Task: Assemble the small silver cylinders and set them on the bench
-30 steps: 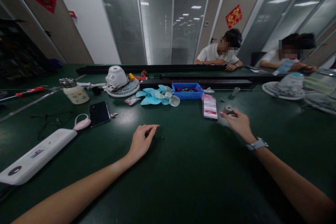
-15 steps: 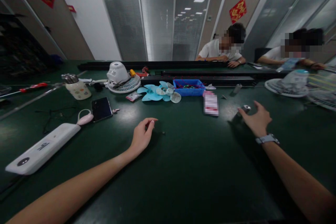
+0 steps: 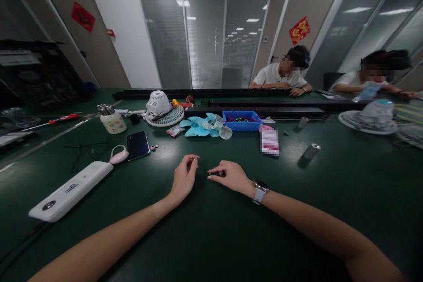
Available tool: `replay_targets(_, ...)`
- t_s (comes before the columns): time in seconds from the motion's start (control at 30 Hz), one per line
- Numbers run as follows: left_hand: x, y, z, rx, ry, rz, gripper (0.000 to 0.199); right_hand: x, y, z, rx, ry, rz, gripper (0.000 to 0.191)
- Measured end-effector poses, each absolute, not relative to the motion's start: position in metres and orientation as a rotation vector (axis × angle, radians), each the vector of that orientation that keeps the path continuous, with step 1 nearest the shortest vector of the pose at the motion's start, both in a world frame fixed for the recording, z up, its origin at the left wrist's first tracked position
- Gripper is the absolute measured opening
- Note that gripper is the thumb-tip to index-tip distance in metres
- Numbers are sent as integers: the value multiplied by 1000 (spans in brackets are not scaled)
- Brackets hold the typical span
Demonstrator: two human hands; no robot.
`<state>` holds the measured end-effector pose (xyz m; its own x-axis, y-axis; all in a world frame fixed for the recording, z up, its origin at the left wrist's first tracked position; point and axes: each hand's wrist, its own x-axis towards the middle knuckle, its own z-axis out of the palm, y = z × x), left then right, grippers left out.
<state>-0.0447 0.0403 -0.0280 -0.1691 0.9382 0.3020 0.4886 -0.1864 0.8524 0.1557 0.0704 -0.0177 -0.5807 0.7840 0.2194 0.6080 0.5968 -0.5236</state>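
Observation:
My right hand point(image 3: 231, 176) is at the middle of the table, thumb and index finger closing from both sides on a tiny metal piece point(image 3: 209, 175), mostly hidden by the fingertips. Just to its left, my left hand point(image 3: 185, 175) rests with curled fingers, thumb tip against or very near the index finger; whatever is pinched there is too small to make out. A silver metal cylinder point(image 3: 312, 151) stands to the right, apart from both hands. Light-blue fan blades point(image 3: 198, 127) lie beyond my left hand.
Behind are a blue tray point(image 3: 243, 127) of small parts, a white fan housing point(image 3: 157, 103) and a pink-and-white packet point(image 3: 270, 142). A phone point(image 3: 138, 145), a white power strip-like case point(image 3: 72, 191) and a patterned bottle point(image 3: 113, 121) lie left. Two people sit across the table.
My right hand has left the metal cylinder and moved left to the tiny metal piece beside my left hand. The cylinder stays standing. The view has tilted up slightly; my left hand barely moved.

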Motion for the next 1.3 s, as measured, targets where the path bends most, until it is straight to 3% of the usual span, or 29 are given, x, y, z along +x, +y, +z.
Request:
replay_targets(0.23, -45, 40, -27, 1639, 1616, 1285, 30, 189, 79, -10, -1068, -2241, 428, 24)
replay_targets(0.43, -46, 42, -31, 1623, 1606, 1281, 30, 313, 107, 12, -1302, -1802, -332, 28)
replay_targets(0.53, -46, 43, -32, 1623, 1609, 1275, 30, 376, 117, 4, -1496, -1683, -507, 31)
replay_targets(0.73, -47, 41, -30, 1608, 1629, 1284, 30, 417, 119, -13, -1858, -1614, -391, 35)
replay_targets(0.93, -45, 40, -28, 1629, 1619, 1283, 28, 422, 122, -11, -1784, -1565, -586, 32)
replay_targets(1.3, -45, 39, -25, 1656, 1626, 1241, 28, 435, 124, -16, -1987, -1377, -379, 29)
